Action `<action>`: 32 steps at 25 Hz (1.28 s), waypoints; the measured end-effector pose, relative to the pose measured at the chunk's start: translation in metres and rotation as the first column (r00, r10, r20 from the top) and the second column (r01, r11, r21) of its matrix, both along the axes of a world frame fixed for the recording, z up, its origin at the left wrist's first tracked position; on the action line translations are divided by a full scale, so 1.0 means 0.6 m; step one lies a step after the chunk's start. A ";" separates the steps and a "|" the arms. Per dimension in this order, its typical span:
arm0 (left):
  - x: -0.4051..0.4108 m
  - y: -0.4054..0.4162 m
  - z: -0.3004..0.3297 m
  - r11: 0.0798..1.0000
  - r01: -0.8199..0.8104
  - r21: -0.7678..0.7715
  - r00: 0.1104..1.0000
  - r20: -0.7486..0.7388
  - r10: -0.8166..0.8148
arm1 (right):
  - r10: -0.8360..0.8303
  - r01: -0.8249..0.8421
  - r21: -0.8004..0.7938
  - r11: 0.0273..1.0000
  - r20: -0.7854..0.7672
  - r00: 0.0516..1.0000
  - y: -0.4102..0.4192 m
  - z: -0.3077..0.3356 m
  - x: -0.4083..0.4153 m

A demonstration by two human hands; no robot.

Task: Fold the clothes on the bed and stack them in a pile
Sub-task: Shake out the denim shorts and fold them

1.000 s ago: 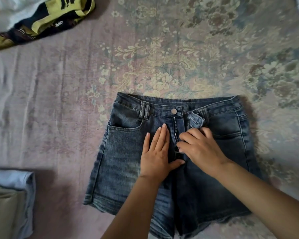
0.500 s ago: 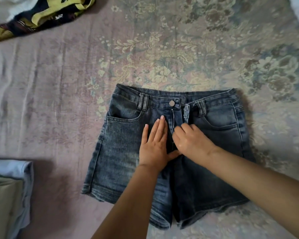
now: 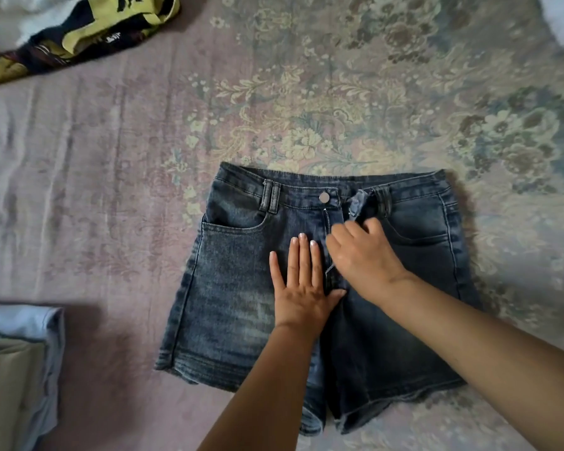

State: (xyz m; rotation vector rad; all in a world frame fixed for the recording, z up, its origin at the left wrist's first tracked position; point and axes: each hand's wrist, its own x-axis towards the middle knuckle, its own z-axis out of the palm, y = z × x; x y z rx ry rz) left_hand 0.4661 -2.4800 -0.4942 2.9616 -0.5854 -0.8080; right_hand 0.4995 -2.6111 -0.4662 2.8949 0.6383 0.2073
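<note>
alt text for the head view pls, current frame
Denim shorts lie flat on a floral bed cover, fly unbuttoned; the left hand presses flat beside the zipper while the right hand curls at the fly.

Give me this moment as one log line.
left hand: flat on shorts | right hand: pinching fly | folded pile: near left

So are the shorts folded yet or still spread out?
Spread out: the shorts lie flat on the bed, both legs showing, fly open.
</note>
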 end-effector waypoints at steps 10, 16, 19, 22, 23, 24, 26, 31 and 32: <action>0.007 -0.001 0.001 0.999 0.032 0.032 0.998 -0.055 -0.030 | -0.123 0.140 0.103 0.985 -0.160 0.979 -0.024 0.007 0.091; 0.012 -0.004 0.007 0.996 0.053 0.075 0.993 -0.112 -0.044 | -0.255 0.261 0.249 0.932 -0.058 0.965 -0.014 -0.026 0.020; 0.012 -0.008 0.004 0.994 0.070 0.087 0.991 -0.122 -0.059 | -0.236 0.240 0.346 0.907 -0.054 0.970 -0.014 -0.037 0.007; 0.011 -0.002 0.004 1.000 0.010 -0.025 1.000 -0.010 -0.010 | -0.389 0.401 0.559 0.725 -0.148 0.909 0.002 -0.024 0.010; 0.012 0.003 0.007 0.991 -0.021 -0.132 0.996 0.083 0.032 | -0.487 0.525 0.635 0.566 -0.256 0.835 0.009 -0.014 0.016; 0.020 0.007 0.015 0.964 -0.035 -0.263 0.987 0.141 0.074 | -0.561 0.652 0.660 0.373 -0.400 0.725 0.013 -0.003 0.025; 0.054 0.009 0.027 0.871 -0.088 -0.483 0.954 0.210 0.213 | -0.594 0.827 0.556 0.083 -0.639 0.489 0.014 0.013 0.049; 0.178 -0.039 0.066 0.633 -0.482 -0.605 0.856 -0.173 0.487 | -0.531 0.911 0.413 -0.004 -0.773 0.348 -0.003 0.016 0.091; 0.189 -0.049 0.066 0.618 -0.514 -0.595 0.839 -0.200 0.506 | -0.476 0.908 0.406 -0.105 -0.822 0.313 -0.007 0.011 0.096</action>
